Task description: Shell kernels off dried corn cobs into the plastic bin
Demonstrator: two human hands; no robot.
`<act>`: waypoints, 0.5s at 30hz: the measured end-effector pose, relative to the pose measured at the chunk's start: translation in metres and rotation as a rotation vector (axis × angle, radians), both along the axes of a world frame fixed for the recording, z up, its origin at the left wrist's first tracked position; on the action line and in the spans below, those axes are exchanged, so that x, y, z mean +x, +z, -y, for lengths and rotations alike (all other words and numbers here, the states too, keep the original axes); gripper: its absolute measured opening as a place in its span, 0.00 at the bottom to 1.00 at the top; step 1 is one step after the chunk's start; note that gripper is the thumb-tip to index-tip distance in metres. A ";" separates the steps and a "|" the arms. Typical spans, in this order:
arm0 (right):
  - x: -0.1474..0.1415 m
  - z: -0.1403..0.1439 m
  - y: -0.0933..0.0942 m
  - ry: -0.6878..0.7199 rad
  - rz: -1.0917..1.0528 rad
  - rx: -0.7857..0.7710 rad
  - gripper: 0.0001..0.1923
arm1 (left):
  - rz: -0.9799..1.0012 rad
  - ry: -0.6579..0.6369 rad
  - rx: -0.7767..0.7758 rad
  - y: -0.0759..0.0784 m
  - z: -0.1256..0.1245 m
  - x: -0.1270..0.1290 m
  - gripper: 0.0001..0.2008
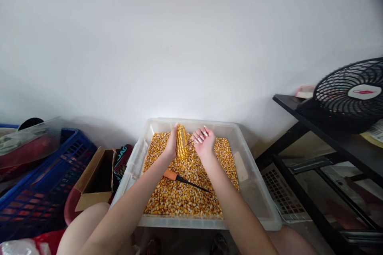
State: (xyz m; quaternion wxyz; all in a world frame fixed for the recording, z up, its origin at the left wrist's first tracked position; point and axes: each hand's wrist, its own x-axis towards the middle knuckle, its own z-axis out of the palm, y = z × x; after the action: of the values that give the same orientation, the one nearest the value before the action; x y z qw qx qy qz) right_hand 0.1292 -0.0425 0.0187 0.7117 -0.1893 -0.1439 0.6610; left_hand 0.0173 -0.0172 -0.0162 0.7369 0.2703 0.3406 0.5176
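My left hand [171, 144] grips a yellow corn cob [182, 148], held upright over a clear plastic tub [257, 195] filled with loose corn kernels [179, 197]. My right hand [204, 141] is just right of the cob, palm up, fingers curled toward it, with a thin dark sliver between its fingertips and the cob. On the kernels below my hands lies a tool with an orange handle [170, 174] and a thin dark spike pointing right.
A blue crate [38, 195] and an open cardboard box [95, 179] stand left of the tub. To the right is a black shelf [302, 123] with a black fan [350, 93] on top. A white wall rises behind. My knees show at the bottom.
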 end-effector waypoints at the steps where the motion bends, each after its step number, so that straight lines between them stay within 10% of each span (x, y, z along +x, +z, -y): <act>1: -0.004 0.001 0.000 0.012 0.016 -0.012 0.17 | 0.028 0.026 -0.013 -0.001 -0.002 -0.001 0.23; 15: -0.018 0.010 0.004 -0.103 0.082 0.081 0.17 | 0.142 0.103 -0.066 -0.006 -0.009 -0.007 0.26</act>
State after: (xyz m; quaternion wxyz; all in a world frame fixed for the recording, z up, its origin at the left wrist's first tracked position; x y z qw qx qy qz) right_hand 0.1107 -0.0524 0.0229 0.7453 -0.1944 -0.1898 0.6089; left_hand 0.0100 -0.0084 -0.0226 0.7401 0.1907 0.3176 0.5612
